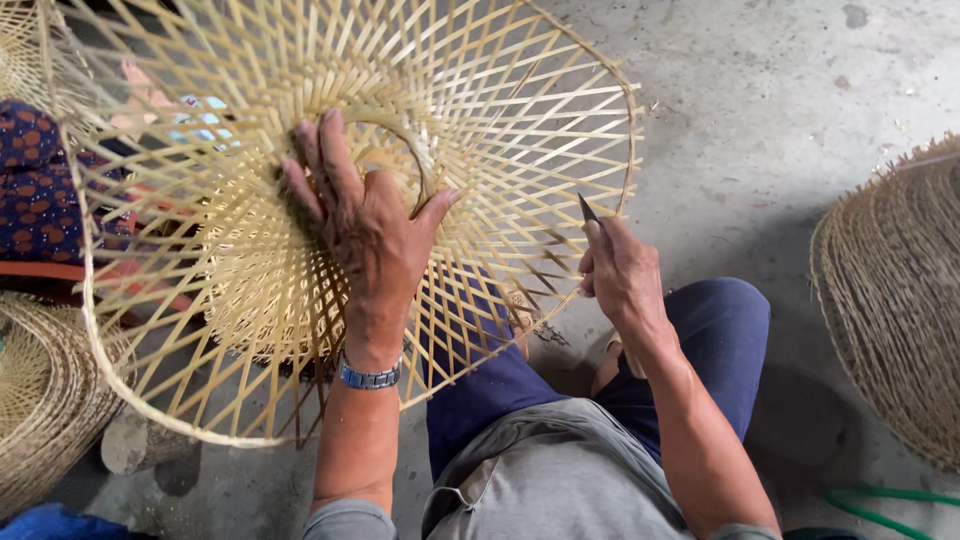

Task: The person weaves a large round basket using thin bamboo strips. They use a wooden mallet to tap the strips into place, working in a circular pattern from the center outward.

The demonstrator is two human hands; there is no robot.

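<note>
A large open-weave bamboo frame (520, 130), cone-shaped with a round rim, fills the upper left and rests over my knees. My left hand (365, 225) lies flat on its dense woven middle, fingers spread, thumb hooked at the small central ring (400, 135). A metal watch band sits on that wrist. My right hand (620, 270) is closed on a small dark-bladed knife (588, 210), the blade pointing up at the frame's right rim.
Another woven bamboo piece (895, 300) lies on the concrete floor at right. More woven pieces (40, 390) sit at the lower left. A person's patterned clothing (35, 190) shows behind the frame at left. A green cord (880, 500) lies at bottom right.
</note>
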